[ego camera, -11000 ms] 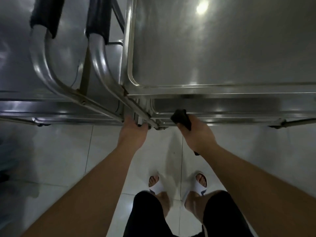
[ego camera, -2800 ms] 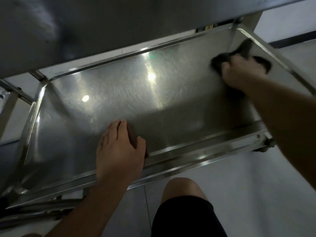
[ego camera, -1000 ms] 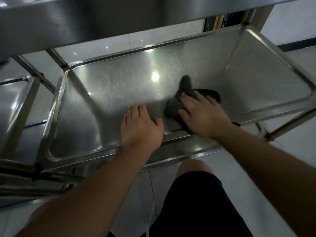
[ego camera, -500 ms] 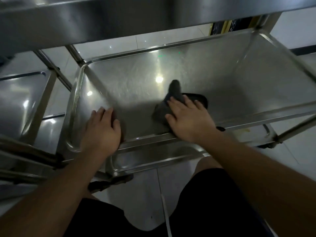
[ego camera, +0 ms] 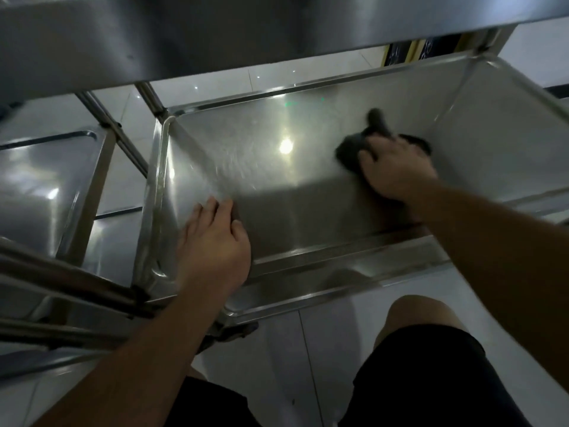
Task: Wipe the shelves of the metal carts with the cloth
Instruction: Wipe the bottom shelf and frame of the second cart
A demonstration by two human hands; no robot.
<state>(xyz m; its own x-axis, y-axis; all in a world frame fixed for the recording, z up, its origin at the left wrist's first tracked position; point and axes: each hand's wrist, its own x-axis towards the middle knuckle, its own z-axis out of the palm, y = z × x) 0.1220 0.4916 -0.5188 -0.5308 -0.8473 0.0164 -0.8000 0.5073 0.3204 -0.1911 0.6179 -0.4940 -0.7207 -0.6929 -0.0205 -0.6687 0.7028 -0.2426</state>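
Your right hand (ego camera: 397, 171) presses the dark cloth (ego camera: 354, 149) flat on the shelf (ego camera: 277, 192), fingers curled over it; your left hand (ego camera: 212, 245), fingers loosely spread, braces the near rim.

The floor (ego camera: 326, 349) was pale glossy tile with thin grout lines, throwing back small points of ceiling light. Beyond the metal frames, at the top right, a dark sign (ego camera: 409, 52) with yellow edging stood near a pale wall (ego camera: 542, 38).
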